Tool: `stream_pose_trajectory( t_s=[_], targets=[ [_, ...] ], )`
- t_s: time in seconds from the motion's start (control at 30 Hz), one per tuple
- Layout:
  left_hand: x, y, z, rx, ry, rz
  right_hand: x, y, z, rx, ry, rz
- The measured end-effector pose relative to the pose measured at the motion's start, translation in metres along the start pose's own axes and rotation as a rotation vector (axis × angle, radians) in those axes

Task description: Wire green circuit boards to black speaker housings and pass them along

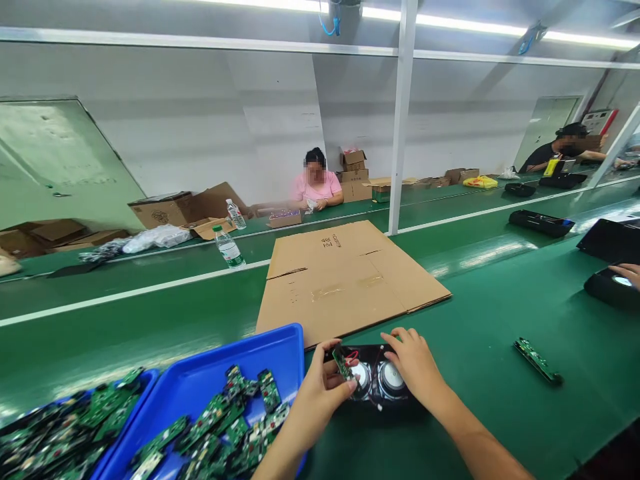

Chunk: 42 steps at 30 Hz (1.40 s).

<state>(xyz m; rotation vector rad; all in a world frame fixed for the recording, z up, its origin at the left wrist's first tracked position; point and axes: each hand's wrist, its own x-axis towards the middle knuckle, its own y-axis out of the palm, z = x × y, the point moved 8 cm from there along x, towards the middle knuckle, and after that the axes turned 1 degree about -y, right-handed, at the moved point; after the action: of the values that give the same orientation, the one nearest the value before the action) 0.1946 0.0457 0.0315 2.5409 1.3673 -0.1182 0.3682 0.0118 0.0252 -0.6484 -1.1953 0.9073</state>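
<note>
My left hand [320, 393] pinches a small green circuit board [343, 365] by its edge, just above a black speaker housing [373, 377]. Two round silver speaker drivers [380, 380] sit face-up in that housing, with a thin red wire [353, 357] near its top edge. My right hand [413, 363] lies on the housing's right end, fingers curled over it. Behind the housing lies a flattened cardboard sheet [345, 280]. Part of the housing is hidden under my hands.
Two blue trays [295, 340] heaped with green circuit boards stand at lower left on the green conveyor belt [480, 333]. A loose board [537, 360] lies to the right. A co-worker's hand [625, 273] rests on a black speaker at far right. Further belts, bottles, boxes and co-workers lie beyond.
</note>
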Motion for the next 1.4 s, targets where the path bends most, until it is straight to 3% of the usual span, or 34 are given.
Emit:
stream_pose_trajectory(
  t_s=[0.13,0.37,0.5,0.6,0.73,0.97,1.13,1.4],
  targets=[
    [0.001,0.002,0.002,0.007,-0.038,-0.001,0.008,0.012,0.002,-0.091,-0.013,0.035],
    [0.003,-0.003,0.001,-0.002,0.021,-0.035,0.01,0.004,0.017,-0.064,-0.064,0.007],
    [0.009,-0.006,0.004,0.005,0.068,-0.019,0.0,-0.003,0.034,0.243,-0.127,-0.051],
    [0.009,-0.009,0.004,0.07,0.088,-0.08,-0.008,0.002,0.041,0.521,-0.088,-0.003],
    [0.006,-0.004,-0.001,0.233,0.111,-0.099,-0.011,0.011,0.04,0.599,-0.054,0.083],
    [0.006,0.003,-0.007,0.434,0.198,-0.054,-0.007,0.008,0.032,0.737,0.037,0.118],
    [0.003,-0.003,-0.005,0.522,0.208,-0.126,-0.01,0.009,0.048,0.601,-0.074,0.18],
    [0.005,0.005,-0.004,0.465,0.147,-0.077,-0.014,0.011,0.052,0.357,-0.147,0.114]
  ],
)
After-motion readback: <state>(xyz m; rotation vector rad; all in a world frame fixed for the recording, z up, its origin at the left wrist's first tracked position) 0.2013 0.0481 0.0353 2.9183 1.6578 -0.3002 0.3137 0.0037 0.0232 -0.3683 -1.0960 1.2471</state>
